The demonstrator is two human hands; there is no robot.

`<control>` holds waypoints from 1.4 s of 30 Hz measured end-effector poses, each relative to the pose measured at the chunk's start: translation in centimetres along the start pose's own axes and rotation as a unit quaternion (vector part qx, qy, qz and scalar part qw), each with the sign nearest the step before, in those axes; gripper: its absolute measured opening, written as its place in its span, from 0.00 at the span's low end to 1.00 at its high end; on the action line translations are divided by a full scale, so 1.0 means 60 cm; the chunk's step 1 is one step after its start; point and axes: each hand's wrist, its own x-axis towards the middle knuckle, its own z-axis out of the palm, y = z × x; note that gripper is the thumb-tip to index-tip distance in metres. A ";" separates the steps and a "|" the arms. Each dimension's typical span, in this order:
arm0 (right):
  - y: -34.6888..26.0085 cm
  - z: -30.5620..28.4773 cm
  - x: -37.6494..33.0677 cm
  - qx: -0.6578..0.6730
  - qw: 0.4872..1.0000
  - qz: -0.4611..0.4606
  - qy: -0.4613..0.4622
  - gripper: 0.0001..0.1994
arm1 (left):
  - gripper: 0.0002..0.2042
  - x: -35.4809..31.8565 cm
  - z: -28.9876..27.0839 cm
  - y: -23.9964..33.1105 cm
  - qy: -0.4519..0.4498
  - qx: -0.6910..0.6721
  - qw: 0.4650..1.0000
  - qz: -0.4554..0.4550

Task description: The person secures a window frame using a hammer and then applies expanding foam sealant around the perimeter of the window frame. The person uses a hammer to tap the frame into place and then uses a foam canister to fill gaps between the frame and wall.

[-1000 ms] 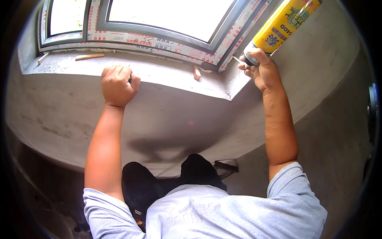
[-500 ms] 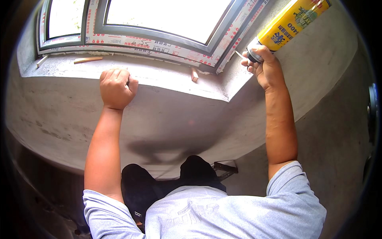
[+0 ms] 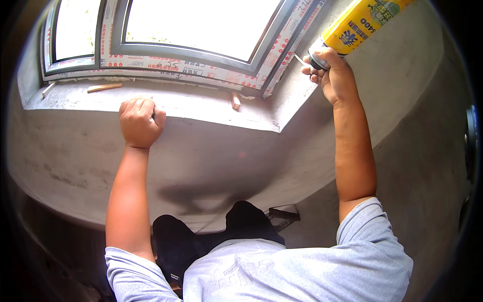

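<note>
My right hand (image 3: 333, 75) grips the lower end of a yellow spray-foam can (image 3: 359, 22), held up at the right side of the window frame (image 3: 261, 68). A thin white nozzle straw (image 3: 299, 59) sticks out from the can toward the gap between the frame and the concrete wall. My left hand (image 3: 140, 121) is curled over the front edge of the concrete sill (image 3: 201, 108), fingers bent, resting on it. The frame is grey metal with white protective film printed in red.
A small wooden block (image 3: 235, 100) stands on the sill by the frame's right corner. Two wooden strips (image 3: 103, 87) lie at the sill's left end. Below, my dark trousers and a dark crate-like object (image 3: 283, 217) are on the floor.
My right hand has lifted the can slightly up and to the right along the frame's side. My left hand has stayed on the sill edge.
</note>
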 end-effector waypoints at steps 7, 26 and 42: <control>-0.029 -0.003 0.012 -0.006 1.000 -0.020 0.008 0.20 | 0.08 0.002 -0.001 0.000 0.011 -0.002 1.000 0.004; -0.123 -0.023 0.080 -0.089 0.993 -0.071 0.022 0.22 | 0.09 0.000 0.000 0.001 -0.001 -0.003 1.000 0.001; -0.213 -0.046 0.129 -0.128 0.987 -0.092 0.023 0.24 | 0.09 0.004 -0.004 0.004 0.000 -0.005 1.000 0.002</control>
